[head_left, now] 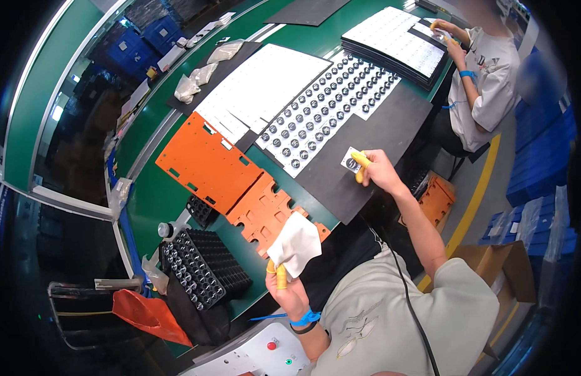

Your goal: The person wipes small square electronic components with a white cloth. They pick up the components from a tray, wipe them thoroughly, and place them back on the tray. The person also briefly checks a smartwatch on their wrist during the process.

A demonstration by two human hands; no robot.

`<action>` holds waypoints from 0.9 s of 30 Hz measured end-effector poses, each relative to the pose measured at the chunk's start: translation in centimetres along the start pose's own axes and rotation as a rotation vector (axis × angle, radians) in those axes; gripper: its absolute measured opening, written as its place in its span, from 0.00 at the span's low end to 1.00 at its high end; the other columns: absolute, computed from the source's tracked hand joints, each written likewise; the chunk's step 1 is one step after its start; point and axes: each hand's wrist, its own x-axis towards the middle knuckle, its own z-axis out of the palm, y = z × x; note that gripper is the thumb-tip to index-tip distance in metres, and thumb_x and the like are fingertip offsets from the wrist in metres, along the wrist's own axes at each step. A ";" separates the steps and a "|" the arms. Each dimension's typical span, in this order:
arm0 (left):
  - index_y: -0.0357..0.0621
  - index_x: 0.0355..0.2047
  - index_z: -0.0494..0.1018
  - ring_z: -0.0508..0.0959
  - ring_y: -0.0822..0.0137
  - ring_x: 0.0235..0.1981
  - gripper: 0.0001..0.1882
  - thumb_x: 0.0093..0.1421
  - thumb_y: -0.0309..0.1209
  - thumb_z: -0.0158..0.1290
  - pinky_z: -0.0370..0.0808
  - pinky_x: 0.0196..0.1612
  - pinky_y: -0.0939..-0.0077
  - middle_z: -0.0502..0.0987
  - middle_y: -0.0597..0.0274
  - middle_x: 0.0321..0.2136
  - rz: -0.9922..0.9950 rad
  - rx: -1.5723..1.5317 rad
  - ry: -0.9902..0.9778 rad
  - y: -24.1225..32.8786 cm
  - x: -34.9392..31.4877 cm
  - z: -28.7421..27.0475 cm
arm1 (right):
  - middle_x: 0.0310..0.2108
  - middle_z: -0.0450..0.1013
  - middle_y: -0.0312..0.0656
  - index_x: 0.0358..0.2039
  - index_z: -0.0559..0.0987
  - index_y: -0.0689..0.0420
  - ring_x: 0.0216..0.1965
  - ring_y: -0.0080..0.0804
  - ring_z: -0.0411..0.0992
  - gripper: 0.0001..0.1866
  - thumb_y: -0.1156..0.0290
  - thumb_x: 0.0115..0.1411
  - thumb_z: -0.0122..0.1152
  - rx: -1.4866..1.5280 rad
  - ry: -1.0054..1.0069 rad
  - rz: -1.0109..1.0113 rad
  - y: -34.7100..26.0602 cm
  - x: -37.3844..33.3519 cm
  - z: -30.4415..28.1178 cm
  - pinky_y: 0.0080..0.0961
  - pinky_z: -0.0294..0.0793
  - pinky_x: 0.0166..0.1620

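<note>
My left hand (289, 293), with yellow finger cots and a blue band at the wrist, is closed on a white cloth (296, 245) near the table's front edge. The cloth hangs over the end of an orange plastic panel (263, 210). Over a black mat (340, 188), my right hand (376, 170) pinches a small white square card (351, 161) with a dark round part on it. Yellow cots cover its thumb and finger too. Just beyond lies a sheet (331, 106) carrying rows of similar black round parts on white squares.
A black tray stack (206, 266) of shiny round parts stands at left, beside a capped bottle (168, 230). White sheets (265, 81) and plastic bags (224, 51) lie farther back. At the far right a co-worker (481, 81) handles pieces over a stack of sheets (397, 44).
</note>
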 end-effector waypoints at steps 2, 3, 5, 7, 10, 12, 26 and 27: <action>0.33 0.54 0.69 0.79 0.65 0.46 0.17 0.67 0.26 0.45 0.76 0.51 0.71 0.77 0.55 0.47 -0.011 0.005 -0.027 -0.1 0.0 -0.2 | 0.17 0.74 0.50 0.24 0.78 0.67 0.19 0.34 0.75 0.23 0.58 0.65 0.59 -0.512 0.058 -0.012 -1.5 0.4 -0.5 0.32 0.71 0.26; 0.33 0.54 0.69 0.79 0.66 0.46 0.17 0.67 0.26 0.45 0.76 0.50 0.72 0.77 0.55 0.47 -0.016 0.011 -0.042 -0.1 -0.1 -0.2 | 0.18 0.74 0.52 0.23 0.78 0.67 0.21 0.39 0.75 0.23 0.58 0.64 0.59 -0.602 0.034 -0.024 -1.5 1.1 -1.0 0.36 0.71 0.28; 0.33 0.54 0.69 0.79 0.67 0.45 0.17 0.67 0.26 0.46 0.76 0.49 0.73 0.77 0.56 0.46 -0.032 0.013 -0.057 -0.1 -0.3 -0.2 | 0.20 0.75 0.55 0.22 0.78 0.67 0.24 0.49 0.77 0.23 0.58 0.63 0.60 -0.779 -0.014 -0.045 -1.2 2.6 -2.0 0.43 0.71 0.32; 0.33 0.54 0.69 0.79 0.68 0.45 0.17 0.67 0.26 0.46 0.76 0.48 0.74 0.77 0.57 0.46 -0.052 0.004 -0.056 -0.1 -0.6 -0.3 | 0.24 0.77 0.55 0.30 0.81 0.63 0.29 0.55 0.76 0.19 0.56 0.62 0.61 -0.858 0.168 -0.130 -1.6 3.7 -2.8 0.46 0.72 0.34; 0.33 0.54 0.69 0.79 0.67 0.46 0.17 0.67 0.26 0.46 0.75 0.50 0.72 0.77 0.56 0.47 -0.059 -0.011 -0.028 -0.1 -1.1 -0.1 | 0.23 0.77 0.51 0.35 0.80 0.59 0.27 0.51 0.77 0.15 0.59 0.62 0.62 -0.802 0.528 -0.228 -3.2 3.7 -2.8 0.42 0.73 0.31; 0.33 0.54 0.70 0.77 0.65 0.49 0.17 0.67 0.27 0.47 0.73 0.53 0.70 0.76 0.55 0.48 -0.065 -0.005 -0.050 0.3 -1.2 0.3 | 0.21 0.76 0.49 0.33 0.80 0.59 0.25 0.50 0.76 0.16 0.57 0.59 0.66 -0.740 0.618 -0.327 -2.7 3.4 -2.8 0.41 0.72 0.30; 0.33 0.54 0.69 0.76 0.64 0.50 0.18 0.67 0.28 0.48 0.71 0.56 0.69 0.75 0.55 0.49 -0.087 0.009 -0.079 1.1 -1.5 0.0 | 0.35 0.72 0.48 0.39 0.75 0.61 0.40 0.48 0.71 0.15 0.73 0.51 0.67 -0.956 0.305 -0.461 -0.5 1.4 -0.9 0.41 0.69 0.46; 0.33 0.54 0.69 0.77 0.64 0.50 0.18 0.67 0.28 0.47 0.71 0.56 0.68 0.75 0.55 0.49 -0.089 0.011 -0.082 1.0 -1.4 -0.2 | 0.36 0.72 0.48 0.40 0.75 0.61 0.41 0.48 0.71 0.15 0.75 0.51 0.66 -0.925 0.278 -0.500 -0.8 1.7 -1.6 0.41 0.69 0.46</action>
